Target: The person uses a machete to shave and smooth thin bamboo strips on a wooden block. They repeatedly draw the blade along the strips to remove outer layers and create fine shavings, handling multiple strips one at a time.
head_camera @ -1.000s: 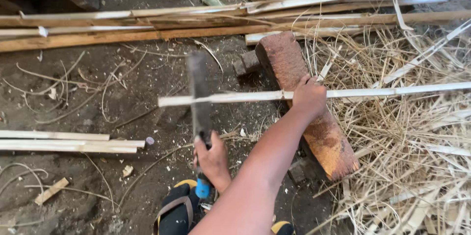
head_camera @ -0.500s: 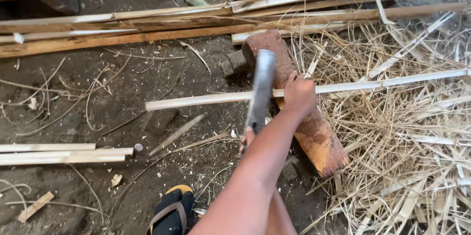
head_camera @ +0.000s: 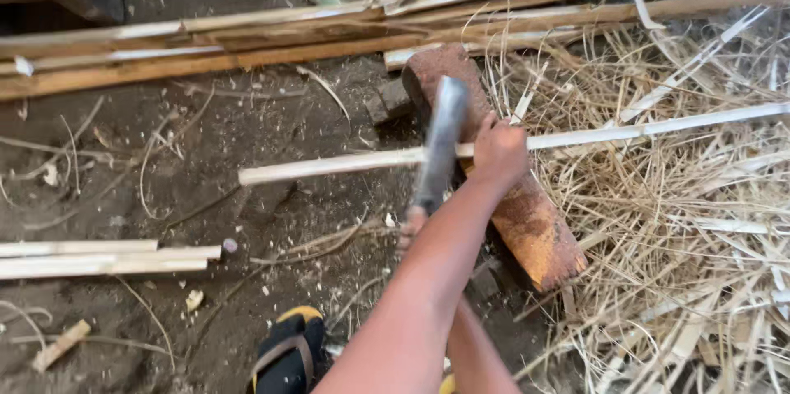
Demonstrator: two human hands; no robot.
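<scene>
Bamboo strip: one long pale split strip (head_camera: 346,165) lies crosswise over the wooden block, running from mid-floor on the left to the right edge of the view.
Left hand: the left hand (head_camera: 499,151) is clamped around the strip where it crosses the block, pinning it there.
Right hand: the right hand (head_camera: 411,228), mostly hidden behind the left forearm, grips the handle of a broad-bladed chopping knife; its fingers are closed on the handle.
Knife: one blade (head_camera: 440,143), blurred, stands almost upright, its face crossing the strip just beside the left hand.
Block: one reddish-brown wooden block (head_camera: 535,229) lies at a slant under the strip, one end near the stacked poles, the other toward the person.
Poles: several long bamboo poles and slats (head_camera: 247,40) are stacked along the top of the view, well apart from the hands.
Cut strips: a small bundle of short pale strips (head_camera: 99,256) lies on the dirt floor at left.
Shavings: a deep heap of straw-like shavings (head_camera: 691,262) covers the ground at right, under the strip's far end.
Footwear: one black-and-yellow sandal (head_camera: 288,353) shows at the bottom edge.
</scene>
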